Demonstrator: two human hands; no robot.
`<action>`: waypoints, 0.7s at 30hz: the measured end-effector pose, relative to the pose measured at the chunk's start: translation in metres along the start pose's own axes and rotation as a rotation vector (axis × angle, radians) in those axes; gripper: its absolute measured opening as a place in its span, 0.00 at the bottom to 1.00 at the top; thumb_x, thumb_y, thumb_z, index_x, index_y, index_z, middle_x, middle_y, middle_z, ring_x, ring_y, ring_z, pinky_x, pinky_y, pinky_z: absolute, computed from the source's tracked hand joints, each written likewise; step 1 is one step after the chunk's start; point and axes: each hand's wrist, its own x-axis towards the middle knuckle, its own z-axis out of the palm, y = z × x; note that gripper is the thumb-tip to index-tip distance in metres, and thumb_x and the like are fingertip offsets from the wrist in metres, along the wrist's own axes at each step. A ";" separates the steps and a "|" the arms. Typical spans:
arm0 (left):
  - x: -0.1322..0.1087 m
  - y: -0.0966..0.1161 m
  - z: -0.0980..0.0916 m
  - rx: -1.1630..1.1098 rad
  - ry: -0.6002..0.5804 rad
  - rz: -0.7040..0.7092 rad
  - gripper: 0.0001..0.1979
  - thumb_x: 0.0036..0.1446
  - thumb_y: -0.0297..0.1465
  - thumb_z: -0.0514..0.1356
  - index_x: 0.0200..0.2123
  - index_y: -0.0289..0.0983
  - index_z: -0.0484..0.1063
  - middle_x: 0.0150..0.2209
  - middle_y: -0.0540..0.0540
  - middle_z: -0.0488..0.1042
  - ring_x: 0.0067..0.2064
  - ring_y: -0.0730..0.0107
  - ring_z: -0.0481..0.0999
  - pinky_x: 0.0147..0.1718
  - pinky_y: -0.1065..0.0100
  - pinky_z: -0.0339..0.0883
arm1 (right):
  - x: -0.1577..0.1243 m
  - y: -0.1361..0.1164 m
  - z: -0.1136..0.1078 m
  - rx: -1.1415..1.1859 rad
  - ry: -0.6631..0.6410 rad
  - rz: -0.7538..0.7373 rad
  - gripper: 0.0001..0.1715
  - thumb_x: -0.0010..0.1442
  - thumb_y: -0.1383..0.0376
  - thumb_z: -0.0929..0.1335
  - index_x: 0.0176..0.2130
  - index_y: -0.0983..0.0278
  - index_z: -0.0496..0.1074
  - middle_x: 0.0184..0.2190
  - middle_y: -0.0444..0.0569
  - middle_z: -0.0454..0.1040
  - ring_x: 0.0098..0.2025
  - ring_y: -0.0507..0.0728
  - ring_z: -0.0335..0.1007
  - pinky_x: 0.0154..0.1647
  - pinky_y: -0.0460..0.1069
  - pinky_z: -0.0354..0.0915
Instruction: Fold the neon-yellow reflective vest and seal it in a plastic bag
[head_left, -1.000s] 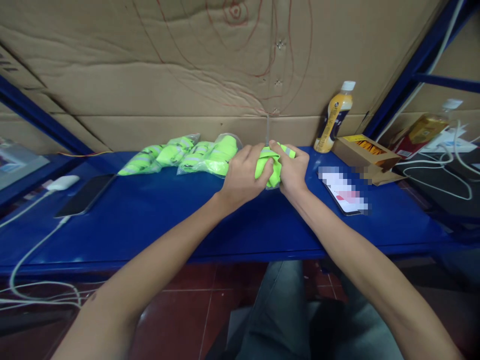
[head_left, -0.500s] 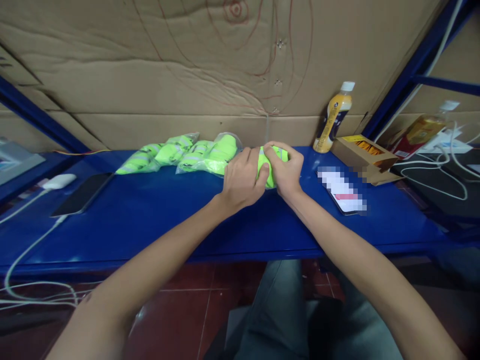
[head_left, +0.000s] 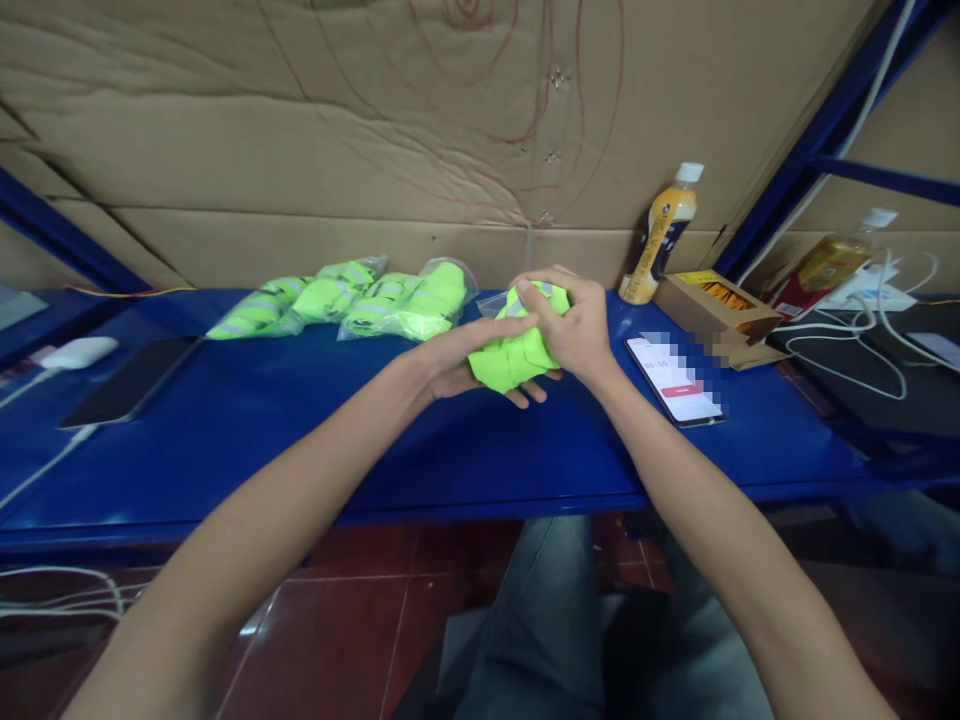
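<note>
In the head view, a bright yellow-green bundle of folded cloth point(head_left: 517, 362) sits in both hands, just right of the middle of the frame, over the blue surface point(head_left: 315, 420). The left hand point(head_left: 454, 362) comes in from the lower left with its thumb lying across the bundle and its fingers point(head_left: 534, 391) beneath, the tips showing past the lower edge. The right hand point(head_left: 581, 322) grips it from the right, thumb on top. The fingers of both hands are thus grasping the bundle between them. A scrap of clear plastic point(head_left: 493, 303) shows just behind it.

Left of the hands, a row of similar bundles in clear bags point(head_left: 409, 305) lies along the back of the surface, near the cardboard wall point(head_left: 300, 160). At the left of the frame are a dark phone point(head_left: 131, 385) and a white object with a cable point(head_left: 81, 353). Right of the hands lies a phone with a lit, partly pixelated screen point(head_left: 664, 380); beyond it are a yellow bottle with a white cap point(head_left: 660, 240) and an open cardboard box point(head_left: 720, 315) with orange packets point(head_left: 724, 292) inside. Red floor tiles point(head_left: 345, 620) and trousered legs point(head_left: 540, 610) fill the bottom centre.
</note>
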 end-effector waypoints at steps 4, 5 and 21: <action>0.004 -0.003 0.005 0.087 0.110 0.057 0.27 0.52 0.49 0.80 0.44 0.35 0.83 0.39 0.33 0.86 0.29 0.58 0.84 0.21 0.66 0.75 | 0.001 0.007 0.004 0.011 0.040 -0.014 0.26 0.71 0.42 0.70 0.36 0.59 0.84 0.33 0.49 0.81 0.36 0.58 0.76 0.44 0.55 0.72; 0.005 -0.002 0.005 0.111 0.147 0.087 0.28 0.55 0.54 0.76 0.43 0.35 0.83 0.38 0.33 0.85 0.30 0.54 0.85 0.22 0.63 0.77 | 0.003 0.011 0.005 0.021 0.067 -0.017 0.28 0.70 0.40 0.71 0.36 0.59 0.84 0.33 0.49 0.82 0.37 0.58 0.77 0.44 0.55 0.73; 0.036 -0.041 0.022 0.295 1.123 0.752 0.25 0.67 0.57 0.66 0.38 0.39 0.75 0.27 0.51 0.72 0.26 0.70 0.72 0.25 0.69 0.68 | -0.006 0.013 0.035 0.019 0.306 -0.026 0.15 0.74 0.56 0.69 0.43 0.59 0.84 0.41 0.48 0.85 0.43 0.58 0.81 0.52 0.54 0.74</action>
